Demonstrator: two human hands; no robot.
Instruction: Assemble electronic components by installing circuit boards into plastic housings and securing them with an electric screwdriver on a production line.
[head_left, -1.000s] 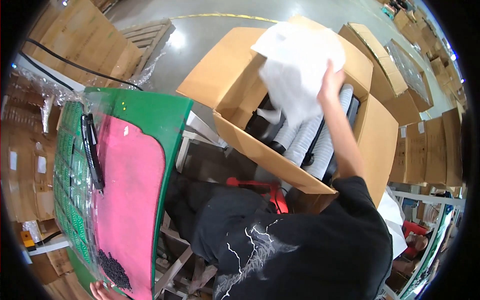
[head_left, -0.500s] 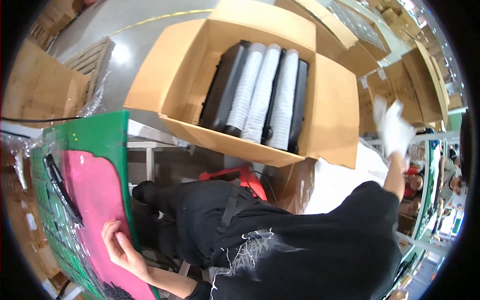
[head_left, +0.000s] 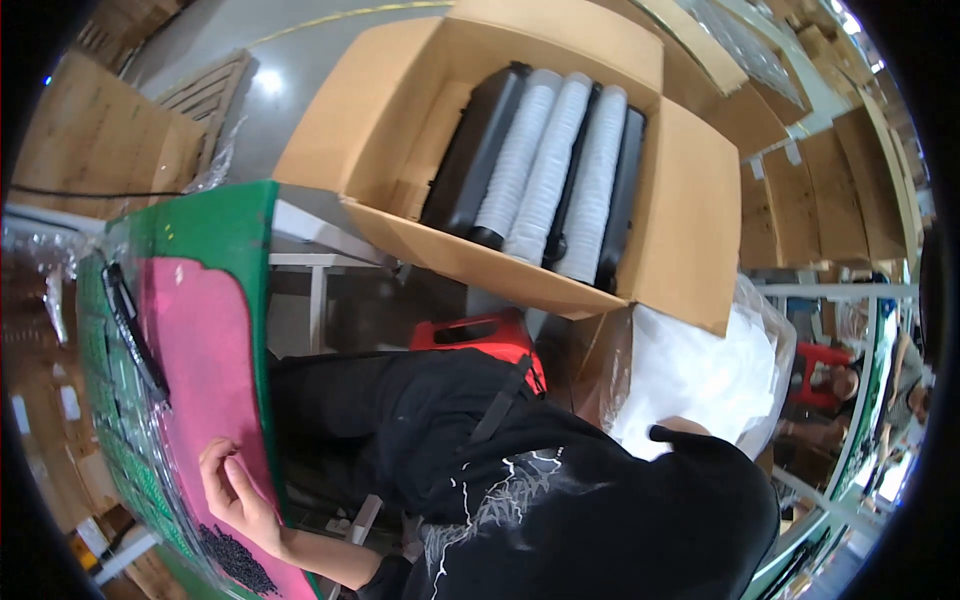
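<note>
My left hand (head_left: 238,495) rests at the edge of a pink mat (head_left: 205,340), its fingers loosely curled and apart with nothing between them. Beside it lies a pile of small black pieces (head_left: 235,558). A long black marker-like object (head_left: 135,335) lies along the mat's far-left side. Only a bit of bare skin shows past my right sleeve, at a heap of white material (head_left: 690,375) in clear plastic; my right hand's fingers are hidden there. Ahead stands an open cardboard box (head_left: 400,240) holding pale ribbed tubes (head_left: 547,165) between long black cases (head_left: 475,150).
The mat sits on a green tabletop (head_left: 262,290) at left. A red plastic stool (head_left: 480,335) stands below the box. Stacked cartons (head_left: 830,195) fill the right, and a wooden pallet (head_left: 215,95) stands back left. Other people are at the far right.
My right arm has come down from its outstretched position, where the hand showed white and blurred, to the white heap. The view has shifted; my left hand stays at the mat.
</note>
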